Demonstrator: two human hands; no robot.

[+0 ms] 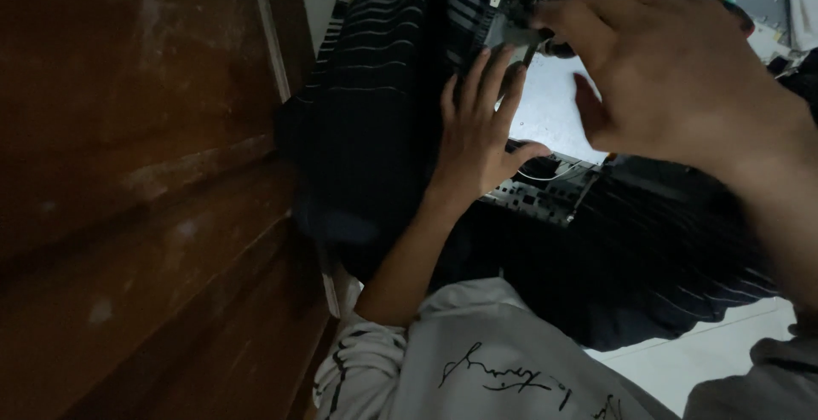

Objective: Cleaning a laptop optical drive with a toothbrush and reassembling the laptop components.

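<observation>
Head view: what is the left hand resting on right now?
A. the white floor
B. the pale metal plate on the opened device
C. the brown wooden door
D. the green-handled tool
B: the left hand lies flat with fingers spread across the edge of the pale metal plate, while the right hand hovers above it.

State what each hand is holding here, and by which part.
The left hand lies flat with fingers spread on the edge of a pale metal plate. The right hand pinches a small grey piece at the plate's top edge. A firm grip cannot be told.
</observation>
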